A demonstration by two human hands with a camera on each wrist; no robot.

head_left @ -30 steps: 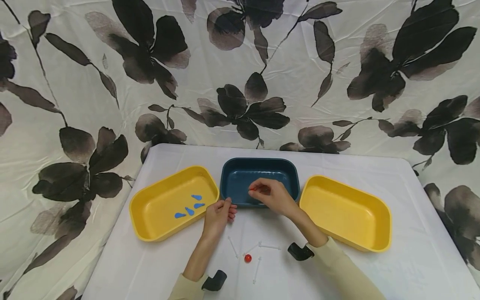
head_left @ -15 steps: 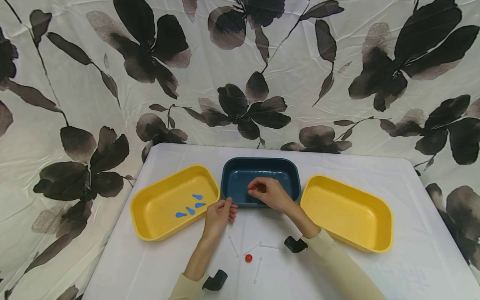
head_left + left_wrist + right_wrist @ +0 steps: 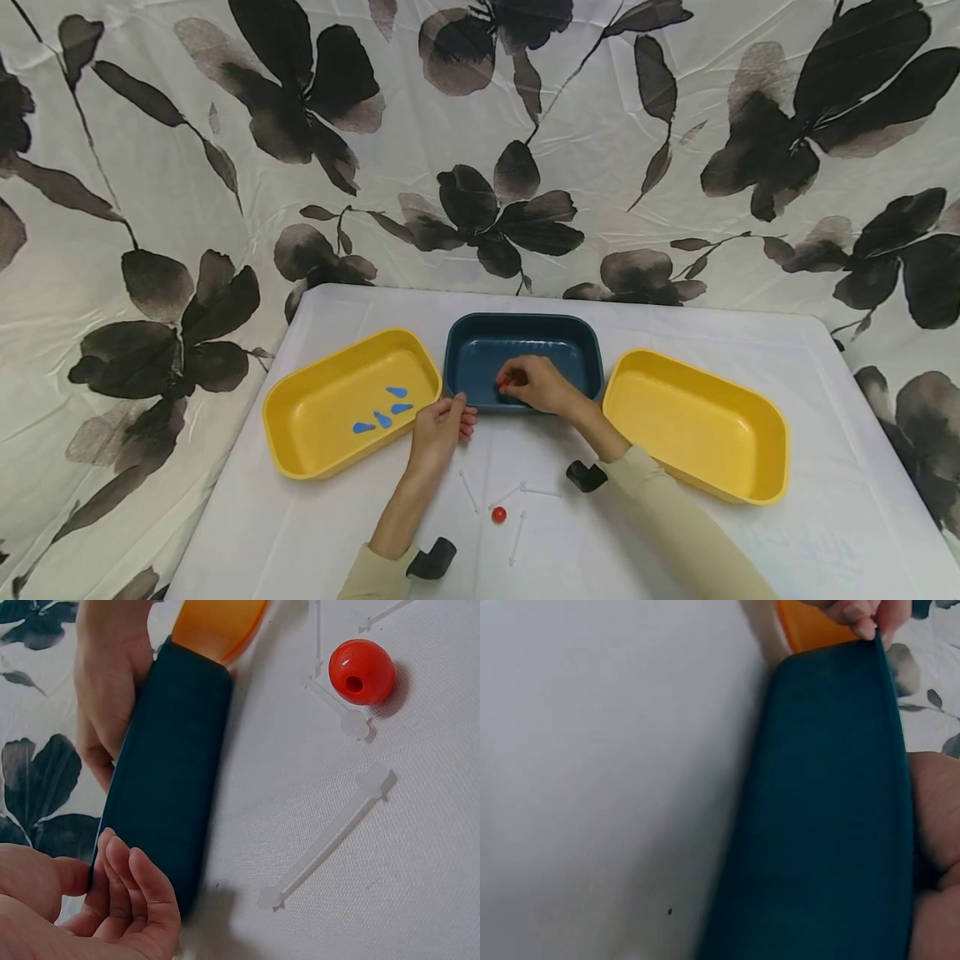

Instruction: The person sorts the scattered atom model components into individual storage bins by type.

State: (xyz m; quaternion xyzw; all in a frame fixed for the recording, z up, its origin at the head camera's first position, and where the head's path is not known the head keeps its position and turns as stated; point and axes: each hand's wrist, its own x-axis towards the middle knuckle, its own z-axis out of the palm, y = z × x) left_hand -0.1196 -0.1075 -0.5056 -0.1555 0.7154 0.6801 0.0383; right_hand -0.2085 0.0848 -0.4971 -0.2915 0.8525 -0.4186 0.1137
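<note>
My left hand [image 3: 437,433] pinches the rim of the dark teal tray [image 3: 465,350] at its near left corner; the left wrist view shows its thumb and fingers [image 3: 142,881] on either side of that edge. Over the inside of the same tray, my right hand [image 3: 543,385] pinches a small red piece [image 3: 502,382], mostly covered by the fingers. The tray's wall hides part of the right hand [image 3: 937,825] in the right wrist view. On the table nearer to me lies a red bead [image 3: 362,672] with a hole, among several thin whitish sticks [image 3: 326,844] with flat round ends.
A yellow tray [image 3: 300,392] on the left holds several blue drop-shaped pieces [image 3: 383,419]. Another yellow tray [image 3: 697,408] stands to the right of the teal one. Behind the white-covered table [image 3: 637,550] hangs a floral cloth [image 3: 487,125].
My right hand has dipped slightly inside the teal tray, with its wrist and sleeve shifting left and away from me. The left hand keeps its place on the rim.
</note>
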